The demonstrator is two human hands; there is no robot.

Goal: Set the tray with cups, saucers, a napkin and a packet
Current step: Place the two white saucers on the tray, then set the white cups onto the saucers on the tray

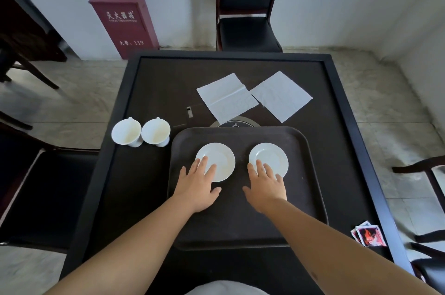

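— Pale walls and a stone-tiled floor surround a dark square table (154, 92) with a raised rim. What's cut off or hard to read?

— Black padded chairs: one (248, 3) beyond the far edge loses its top, others at the left and right are only partly in view. A round fitting (237, 123) at the table's middle is mostly hidden under the tray's far edge. The red cabinet (124, 21) by the wall has white characters I can't read beyond "119". The packets (368, 234) at the near right corner show a red and black print, too small to make out.

— Materials?

— The tray (310, 198) is dark, matte, rectangular with rounded corners. Two glossy white round saucers, left (221, 157) and right (271, 155), lie side by side on its far half. Two white cups (140, 132) stand touching each other by the left edge, off the tray. Two thin creased napkins (255, 96) lie flat toward the far edge.

— The hands?

— Both are palm down, fingers straight and spread, gripping nothing. The left hand (198, 186) rests fingertips on the left saucer, the right hand (266, 185) on the right one.
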